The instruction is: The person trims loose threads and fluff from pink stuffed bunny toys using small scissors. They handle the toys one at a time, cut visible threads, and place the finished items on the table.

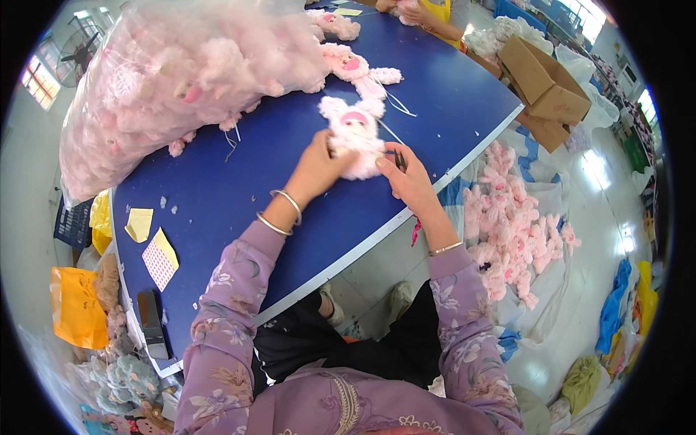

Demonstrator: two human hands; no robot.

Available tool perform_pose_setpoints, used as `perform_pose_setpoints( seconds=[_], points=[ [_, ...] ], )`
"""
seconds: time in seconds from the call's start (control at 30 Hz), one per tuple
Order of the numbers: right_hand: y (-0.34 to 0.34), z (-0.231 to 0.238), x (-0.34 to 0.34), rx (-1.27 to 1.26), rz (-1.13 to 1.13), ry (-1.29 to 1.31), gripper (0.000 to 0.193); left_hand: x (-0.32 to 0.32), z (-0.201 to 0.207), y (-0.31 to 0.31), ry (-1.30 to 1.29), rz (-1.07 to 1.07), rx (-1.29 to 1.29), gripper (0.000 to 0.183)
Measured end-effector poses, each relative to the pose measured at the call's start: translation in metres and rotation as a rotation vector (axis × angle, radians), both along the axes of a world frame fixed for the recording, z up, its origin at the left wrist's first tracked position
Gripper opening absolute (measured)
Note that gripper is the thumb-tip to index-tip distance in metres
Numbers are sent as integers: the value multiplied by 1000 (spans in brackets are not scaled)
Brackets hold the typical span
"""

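The plush (pixel 357 148) sits near the centre of the frame, above the blue table (pixel 290 239) — pale pink, with two ears up and a brighter pink face patch. It looks light, soft and squashy, unlikely to slip or break; the body's sides seem the best place to take hold, as the pile there should give under a grip.

The left hand (pixel 319 168) has its fingers closed on the plush's left side, thumb across the front. The right hand (pixel 409 177) pinches the lower right edge, with a dark tool (pixel 401 161) tucked in the fingers.

Further out, more toys (pixel 351 64) lie above it, beside a bulging clear bag (pixel 181 72) at upper left, and a pink heap (pixel 507 217) lies at right.

The plush's back and the left fingertips behind it are hidden; the fingers cover most of the tool, so its kind is uncertain. A co-worker (pixel 438 18) is cut off at the top edge — what that person holds is hard to make out.
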State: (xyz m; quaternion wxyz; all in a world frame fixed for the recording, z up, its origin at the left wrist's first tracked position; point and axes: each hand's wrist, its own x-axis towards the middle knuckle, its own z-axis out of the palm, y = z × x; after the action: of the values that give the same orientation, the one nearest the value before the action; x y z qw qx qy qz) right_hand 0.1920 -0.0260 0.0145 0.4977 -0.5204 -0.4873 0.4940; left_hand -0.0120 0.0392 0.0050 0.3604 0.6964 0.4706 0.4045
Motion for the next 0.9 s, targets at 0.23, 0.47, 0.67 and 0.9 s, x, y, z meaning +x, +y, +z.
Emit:
perform_pose_setpoints(
  seconds=[0.23, 0.47, 0.67, 0.9],
  points=[
    [-3, 8, 6, 117, 48, 178, 46, 24, 23, -58, -125, -263, -61, 49],
    [-27, 22, -2, 293, 80, 4, 57, 27, 38, -58, -537, -304, -25, 55],
    [-31, 14, -7, 264, 151, -46, 58, 16, 78, -71, -346, -305, -110, 35],
    [-36, 21, -16, 228, 214, -84, 57, 3, 79, -57, -438, -237, -210, 30]
  ],
)
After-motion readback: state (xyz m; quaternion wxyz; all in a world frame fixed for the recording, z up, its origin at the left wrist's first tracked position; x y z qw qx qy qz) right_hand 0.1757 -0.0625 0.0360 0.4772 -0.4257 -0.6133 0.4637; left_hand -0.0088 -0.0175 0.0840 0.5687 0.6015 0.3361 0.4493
